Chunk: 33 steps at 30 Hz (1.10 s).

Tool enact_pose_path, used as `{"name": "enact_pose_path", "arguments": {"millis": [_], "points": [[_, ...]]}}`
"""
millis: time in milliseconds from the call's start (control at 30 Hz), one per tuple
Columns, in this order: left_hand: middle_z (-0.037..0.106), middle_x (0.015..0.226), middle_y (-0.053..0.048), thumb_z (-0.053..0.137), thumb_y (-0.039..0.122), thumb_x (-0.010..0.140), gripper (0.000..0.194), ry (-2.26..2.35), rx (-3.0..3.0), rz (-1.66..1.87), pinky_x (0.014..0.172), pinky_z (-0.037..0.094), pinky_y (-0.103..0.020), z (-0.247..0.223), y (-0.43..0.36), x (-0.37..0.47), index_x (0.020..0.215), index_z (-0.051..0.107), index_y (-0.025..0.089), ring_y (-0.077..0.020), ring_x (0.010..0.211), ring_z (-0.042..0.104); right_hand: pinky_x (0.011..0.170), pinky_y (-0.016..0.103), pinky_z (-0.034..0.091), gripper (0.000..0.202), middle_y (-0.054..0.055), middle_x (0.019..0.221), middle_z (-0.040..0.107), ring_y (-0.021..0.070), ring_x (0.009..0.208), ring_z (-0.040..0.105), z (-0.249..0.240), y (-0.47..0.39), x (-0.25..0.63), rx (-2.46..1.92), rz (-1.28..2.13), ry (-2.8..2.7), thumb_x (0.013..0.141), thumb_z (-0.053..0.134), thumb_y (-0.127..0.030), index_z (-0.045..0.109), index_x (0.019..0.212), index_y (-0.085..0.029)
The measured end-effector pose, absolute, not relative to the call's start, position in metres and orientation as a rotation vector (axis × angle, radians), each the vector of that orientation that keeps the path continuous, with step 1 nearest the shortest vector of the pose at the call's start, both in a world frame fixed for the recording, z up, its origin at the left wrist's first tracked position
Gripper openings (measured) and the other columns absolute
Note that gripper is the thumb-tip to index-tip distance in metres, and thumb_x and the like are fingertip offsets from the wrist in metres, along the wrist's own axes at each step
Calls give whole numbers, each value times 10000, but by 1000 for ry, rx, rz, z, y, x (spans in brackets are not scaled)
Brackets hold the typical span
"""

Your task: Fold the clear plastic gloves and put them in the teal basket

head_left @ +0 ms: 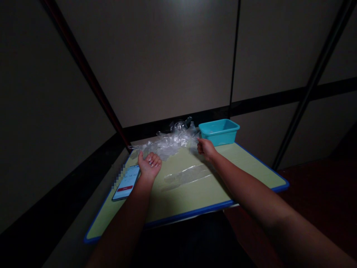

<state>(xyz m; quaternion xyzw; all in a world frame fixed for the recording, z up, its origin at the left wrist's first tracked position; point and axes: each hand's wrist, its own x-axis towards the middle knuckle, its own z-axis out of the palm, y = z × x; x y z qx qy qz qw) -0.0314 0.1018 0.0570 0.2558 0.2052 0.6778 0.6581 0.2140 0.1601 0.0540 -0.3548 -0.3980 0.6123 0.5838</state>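
Forearms (251,190), left hand (150,164) half-curled, right hand (205,149) fisted, clear plastic strip (188,176) between.

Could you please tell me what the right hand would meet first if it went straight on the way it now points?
Most likely the crumpled clear plastic, just ahead of the right hand; depth is hard to judge here, so the two may already be touching.

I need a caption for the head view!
Left hand and right hand over a table, near clear plastic and turquoise tub.

Dim scene, faint glow atop wall panel (167,67), glints on clear plastic (174,142), dark corners
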Motion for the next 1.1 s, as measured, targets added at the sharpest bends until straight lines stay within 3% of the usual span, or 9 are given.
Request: {"name": "enact_pose_path", "arguments": {"millis": [333, 833, 1100], "points": [[211, 366, 61, 376, 555, 856, 563, 464, 616, 1552, 311, 194, -215, 57, 101, -32, 444, 235, 199, -53, 283, 214, 327, 191, 109, 364, -97, 364, 232, 42, 307, 184, 55, 159, 215, -828, 1476, -939, 764, 533, -314, 261, 542, -216], [183, 335, 50, 253, 657, 846, 622, 411, 582, 1545, 296, 161, -226, 57, 98, -31, 422, 206, 204, -56, 279, 158, 329, 188, 157, 307, -84, 364, 284, 49, 309, 215, 54, 159, 214, -880, 1534, -973, 814, 485, -322, 382, 555, -193], [210, 304, 42, 229, 684, 833, 652, 406, 577, 1496, 298, 190, -229, 56, 99, -32, 400, 162, 201, -64, 247, 202, 336, 194, 144, 306, -88, 341, 276, 48, 296, 200, 51, 162, 214, -835, 1562, -1030, 835, 472, -362, 427, 592, -182]]}}
